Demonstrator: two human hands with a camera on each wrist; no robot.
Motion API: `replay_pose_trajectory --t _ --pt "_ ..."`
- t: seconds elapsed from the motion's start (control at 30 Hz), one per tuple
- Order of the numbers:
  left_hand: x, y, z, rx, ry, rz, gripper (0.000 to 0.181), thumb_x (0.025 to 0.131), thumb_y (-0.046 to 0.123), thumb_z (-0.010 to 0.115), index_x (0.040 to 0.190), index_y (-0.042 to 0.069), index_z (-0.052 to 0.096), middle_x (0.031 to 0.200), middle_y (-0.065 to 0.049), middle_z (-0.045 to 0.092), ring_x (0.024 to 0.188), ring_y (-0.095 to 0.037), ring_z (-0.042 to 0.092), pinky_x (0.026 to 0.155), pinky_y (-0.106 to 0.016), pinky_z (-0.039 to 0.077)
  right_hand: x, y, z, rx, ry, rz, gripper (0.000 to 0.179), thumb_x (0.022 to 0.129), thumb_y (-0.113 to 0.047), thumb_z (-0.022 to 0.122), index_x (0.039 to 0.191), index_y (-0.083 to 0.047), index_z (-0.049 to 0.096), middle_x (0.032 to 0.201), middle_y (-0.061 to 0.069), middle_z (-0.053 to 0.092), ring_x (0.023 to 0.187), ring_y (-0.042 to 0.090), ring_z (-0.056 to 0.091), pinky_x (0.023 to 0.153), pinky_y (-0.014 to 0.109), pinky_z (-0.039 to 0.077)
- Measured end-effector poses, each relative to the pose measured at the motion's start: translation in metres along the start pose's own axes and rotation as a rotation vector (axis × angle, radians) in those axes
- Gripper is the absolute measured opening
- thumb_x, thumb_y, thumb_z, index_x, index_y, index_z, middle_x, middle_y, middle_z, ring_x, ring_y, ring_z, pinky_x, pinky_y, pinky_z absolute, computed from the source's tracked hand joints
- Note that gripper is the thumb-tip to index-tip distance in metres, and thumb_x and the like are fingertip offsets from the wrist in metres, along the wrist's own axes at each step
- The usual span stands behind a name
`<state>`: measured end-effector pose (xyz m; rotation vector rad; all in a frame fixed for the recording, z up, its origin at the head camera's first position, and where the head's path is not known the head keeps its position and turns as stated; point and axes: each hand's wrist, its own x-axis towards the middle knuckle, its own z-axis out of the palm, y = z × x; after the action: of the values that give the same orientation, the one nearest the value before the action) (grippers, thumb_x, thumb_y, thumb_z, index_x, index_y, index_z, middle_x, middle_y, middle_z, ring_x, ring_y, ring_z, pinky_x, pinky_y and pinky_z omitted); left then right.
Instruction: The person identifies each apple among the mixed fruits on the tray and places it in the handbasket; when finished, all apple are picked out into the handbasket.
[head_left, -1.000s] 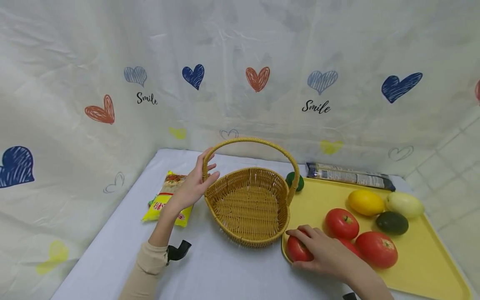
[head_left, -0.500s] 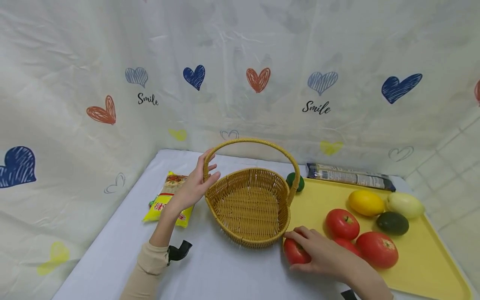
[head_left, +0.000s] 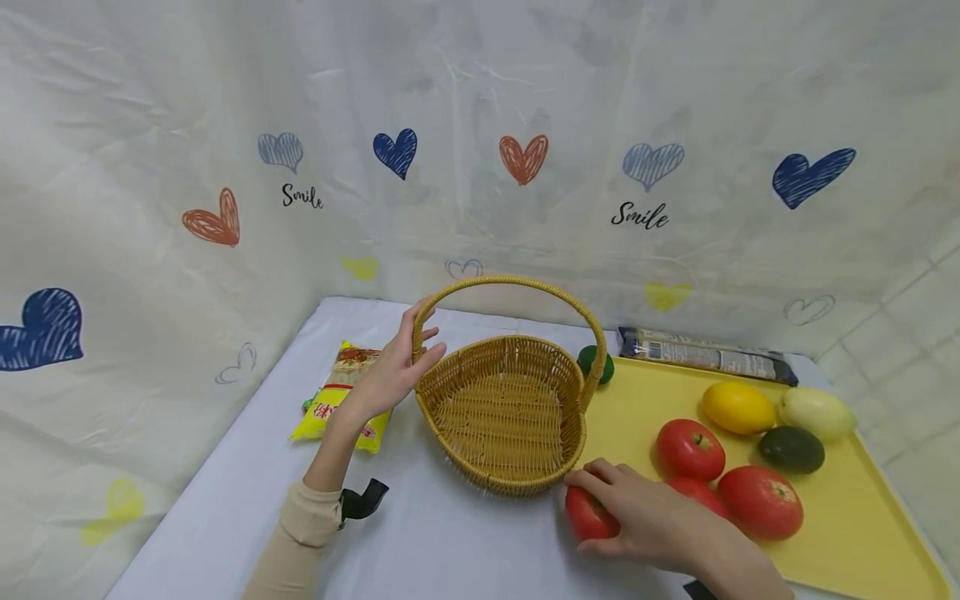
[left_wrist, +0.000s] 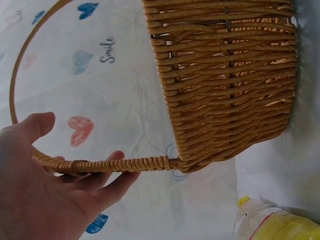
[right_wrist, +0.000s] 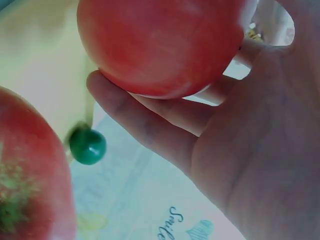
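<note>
In the head view a tan wicker basket [head_left: 498, 481] with a tall arched handle stands mid-table, nothing inside it. My left hand [head_left: 390, 375] holds the left side of that handle, thumb on one side and fingers passing behind it, as the left wrist view of the handle [left_wrist: 125, 165] shows. At the basket's front right, my right hand [head_left: 648, 517] grips a red tomato [head_left: 588, 514] near the left edge of the yellow tray [head_left: 862, 521]. Its fingers curl around the tomato [right_wrist: 160, 45] in the right wrist view.
The tray bears more tomatoes [head_left: 761, 502], a yellow lemon-like fruit [head_left: 738, 407], a dark green avocado-like fruit [head_left: 791, 450] and a pale green one [head_left: 817, 413]. A green round thing [head_left: 597, 367] sits behind the handle. A long dark package [head_left: 708, 358] lies behind; a yellow packet [head_left: 337, 404] lies left.
My right hand has shifted the tomato slightly left, from the tray's corner to beside the basket's front. My left hand stays on the handle. The head view has turned slightly.
</note>
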<state>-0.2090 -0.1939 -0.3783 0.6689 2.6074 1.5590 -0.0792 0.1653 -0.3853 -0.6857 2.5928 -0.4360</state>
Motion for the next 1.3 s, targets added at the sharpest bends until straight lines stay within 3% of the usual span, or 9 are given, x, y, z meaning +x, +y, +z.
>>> replay_pose_trajectory --t 0.3,0.43,0.63,0.73,1.07,1.3 --pt "0.0 0.0 0.001 0.0 0.004 0.004 0.072 0.106 0.042 0.053 0.16 0.047 0.006 0.172 -0.004 0.02 0.152 -0.034 0.041 0.113 -0.065 0.043 -0.001 -0.022 -0.013 -0.033 0.005 -0.076 0.069 0.084 -0.066 0.073 0.141 -0.032 0.055 0.13 -0.005 0.058 0.098 0.013 0.059 0.075 0.031 0.055" --pt "-0.001 0.0 0.002 -0.006 0.001 0.0 0.072 0.106 0.043 0.053 0.16 0.047 0.006 0.172 -0.003 0.02 0.152 -0.034 0.04 0.113 -0.064 0.044 0.003 -0.032 -0.019 -0.036 -0.009 -0.049 0.068 0.084 -0.068 0.071 0.137 -0.029 0.056 0.123 -0.004 0.062 0.09 0.012 0.059 0.072 0.032 0.053" --pt "-0.003 -0.001 0.003 -0.01 -0.01 -0.006 0.072 0.106 0.043 0.053 0.161 0.044 0.006 0.173 -0.006 0.018 0.153 -0.035 0.038 0.113 -0.065 0.043 0.008 -0.04 -0.03 0.033 -0.101 0.01 0.066 0.083 -0.066 0.072 0.138 -0.032 0.055 0.129 -0.003 0.061 0.095 0.014 0.059 0.076 0.036 0.052" --pt "-0.003 0.0 0.002 0.003 -0.004 0.003 0.072 0.106 0.044 0.052 0.161 0.043 0.005 0.173 -0.007 0.019 0.153 -0.034 0.038 0.112 -0.065 0.044 0.013 -0.043 -0.039 0.072 -0.136 -0.006 0.064 0.085 -0.065 0.071 0.138 -0.031 0.055 0.129 -0.004 0.061 0.095 0.012 0.059 0.078 0.035 0.052" --pt "-0.005 -0.002 -0.003 -0.016 -0.002 -0.006 0.073 0.106 0.042 0.054 0.161 0.042 0.006 0.173 -0.008 0.017 0.154 -0.035 0.036 0.111 -0.066 0.044 0.052 -0.058 -0.061 0.05 -0.111 -0.157 0.061 0.089 -0.064 0.067 0.136 -0.027 0.055 0.122 -0.008 0.062 0.101 0.009 0.06 0.082 0.03 0.054" --pt "-0.004 -0.002 -0.002 0.026 -0.01 0.016 0.073 0.107 0.043 0.053 0.162 0.042 0.006 0.173 -0.007 0.016 0.158 -0.034 0.026 0.117 -0.067 0.036 0.08 -0.064 -0.061 0.026 -0.106 -0.149 0.061 0.09 -0.059 0.07 0.136 -0.021 0.056 0.121 -0.005 0.063 0.105 0.013 0.06 0.084 0.035 0.055"
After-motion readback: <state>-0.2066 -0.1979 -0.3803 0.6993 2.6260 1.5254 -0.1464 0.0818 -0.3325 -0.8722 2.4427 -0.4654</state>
